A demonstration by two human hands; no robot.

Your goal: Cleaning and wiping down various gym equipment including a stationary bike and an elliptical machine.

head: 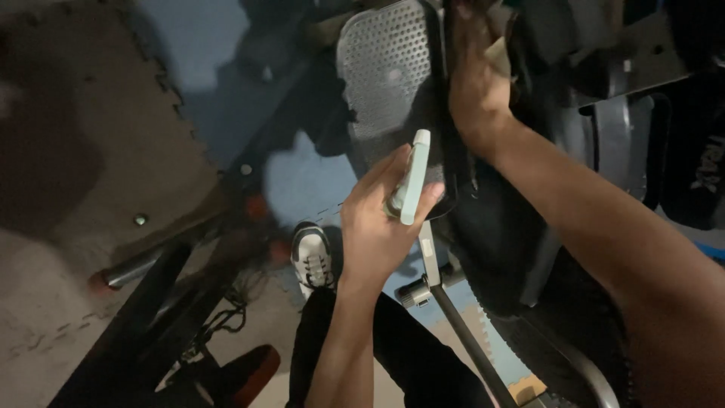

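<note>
Looking down through the head camera, I see at the far left a worn grey floor mat [68,151] with a jagged interlocking edge, and beside it a patch of blue floor [302,181]. Low at the left a dark metal frame [143,317] slants across, with a round bar end [113,276] poking out and an orange-tipped foot [253,370] near the bottom edge. Just right of that is a white laced shoe [312,257] on the floor, and below it a dark trouser leg [393,355]. My left hand [375,227] comes up from the bottom edge near the middle and is clenched around a pale green flat tool [413,177], held upright and edge-on, thumb on one face and fingers curled behind; the tool sits just below the lower edge of a perforated grey foot plate [385,75] that fills the upper middle. A grey bar [434,264] runs down from under the tool to a black tube [472,344]. Further right, my right hand [476,83] is pressed against the dark machine body [521,227] beside the plate's right edge, with a pale cloth or pad [498,57] under the fingers; I cannot tell whether it truly grips it. The right forearm [604,234] stretches down to the lower right corner.
</note>
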